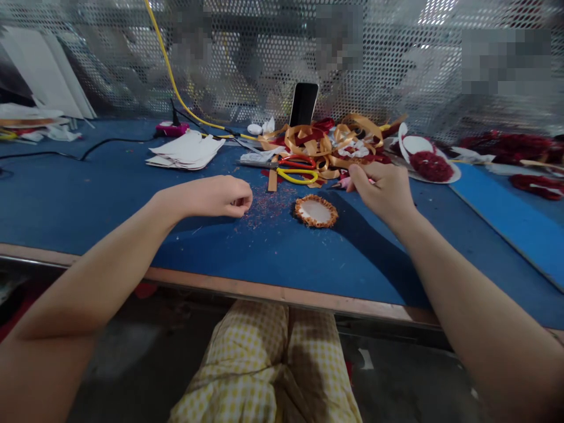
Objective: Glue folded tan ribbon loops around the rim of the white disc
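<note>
My left hand (220, 195) hovers at the table, left of scattered reddish clippings (271, 205), its fingers curled in with nothing visible in them. My right hand (388, 187) is closed at the front edge of a ribbon heap (308, 141). By its thumb shows a pink thing with a dark pointed tip (338, 184); whether the fingers grip this or a ribbon is hidden. Between my hands lies a round white disc with a gathered orange-brown edge (316, 211). Scissors (297, 169) with one red and one yellow handle loop lie behind it.
White paper pieces (187, 150) are stacked behind my left hand. A phone (304, 104) leans upright against the perforated metal screen (247, 59). Dark red fluffy pieces (432, 167) and a bright blue board (506, 217) lie right. A yellow cable (165, 56) hangs down.
</note>
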Action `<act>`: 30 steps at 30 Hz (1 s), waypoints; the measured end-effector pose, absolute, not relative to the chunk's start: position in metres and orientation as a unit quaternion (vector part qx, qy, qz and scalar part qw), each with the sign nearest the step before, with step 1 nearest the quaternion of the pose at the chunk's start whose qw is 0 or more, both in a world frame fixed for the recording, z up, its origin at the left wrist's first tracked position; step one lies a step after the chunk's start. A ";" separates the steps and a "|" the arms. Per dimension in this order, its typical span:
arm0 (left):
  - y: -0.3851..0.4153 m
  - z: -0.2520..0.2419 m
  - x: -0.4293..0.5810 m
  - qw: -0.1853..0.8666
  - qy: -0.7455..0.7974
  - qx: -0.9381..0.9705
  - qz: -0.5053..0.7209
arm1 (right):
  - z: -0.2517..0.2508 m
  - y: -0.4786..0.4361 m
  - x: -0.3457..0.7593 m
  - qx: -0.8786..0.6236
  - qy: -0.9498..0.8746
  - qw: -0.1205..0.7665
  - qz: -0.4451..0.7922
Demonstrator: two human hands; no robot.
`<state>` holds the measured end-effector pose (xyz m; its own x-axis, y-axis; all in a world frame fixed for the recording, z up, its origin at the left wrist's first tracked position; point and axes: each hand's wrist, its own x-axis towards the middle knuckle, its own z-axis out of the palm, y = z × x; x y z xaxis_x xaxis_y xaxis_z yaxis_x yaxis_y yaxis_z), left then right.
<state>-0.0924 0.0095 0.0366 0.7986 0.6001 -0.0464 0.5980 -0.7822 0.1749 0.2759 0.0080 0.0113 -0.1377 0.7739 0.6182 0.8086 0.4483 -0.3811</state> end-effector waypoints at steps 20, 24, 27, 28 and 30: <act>0.008 0.041 -0.096 0.090 0.280 0.955 0.023 | -0.001 0.018 0.281 -0.542 -0.752 0.376 -0.010; -0.001 0.040 -0.084 0.003 0.313 0.950 -0.017 | -0.001 0.017 0.279 -0.537 -0.754 0.379 -0.009; -0.006 0.037 -0.079 -0.056 0.336 0.939 -0.049 | -0.001 0.017 0.278 -0.539 -0.755 0.374 -0.006; -0.007 0.037 -0.079 -0.056 0.339 0.938 -0.053 | -0.001 0.017 0.279 -0.541 -0.754 0.374 -0.007; -0.006 0.038 -0.084 -0.031 0.341 0.938 -0.046 | -0.001 0.017 0.279 -0.542 -0.752 0.375 -0.009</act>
<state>-0.0840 -0.0059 0.0376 0.7627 0.6435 -0.0651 0.6377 -0.7650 -0.0901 0.2793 0.0169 -0.0014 -0.1313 0.8082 0.5741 0.8212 0.4130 -0.3937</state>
